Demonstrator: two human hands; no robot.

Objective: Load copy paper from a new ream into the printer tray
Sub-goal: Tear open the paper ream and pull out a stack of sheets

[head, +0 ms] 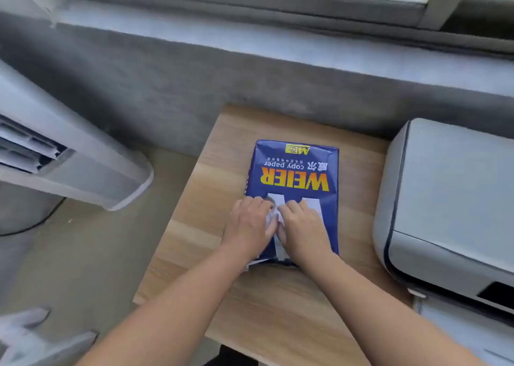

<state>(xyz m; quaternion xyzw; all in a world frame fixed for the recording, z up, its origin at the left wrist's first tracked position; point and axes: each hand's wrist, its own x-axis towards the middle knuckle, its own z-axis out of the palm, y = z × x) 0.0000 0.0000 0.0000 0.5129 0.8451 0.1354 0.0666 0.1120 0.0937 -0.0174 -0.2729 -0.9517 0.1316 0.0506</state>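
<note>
A blue ream of copy paper (294, 170) with yellow lettering lies flat on the wooden table (211, 226), its label facing away from me. My left hand (247, 226) and my right hand (303, 229) rest side by side on the near half of the ream, fingers curled onto the wrapper where a torn white strip shows between them. The wrapper's near end looks ragged and partly torn. The grey-white printer (450, 207) stands at the table's right; its tray is not clearly visible.
A white air-conditioner unit (69, 165) stands on the floor to the left, with a cable beside it. A grey concrete wall and window sill (250, 45) run behind the table. White objects lie at the bottom left corner (30, 335).
</note>
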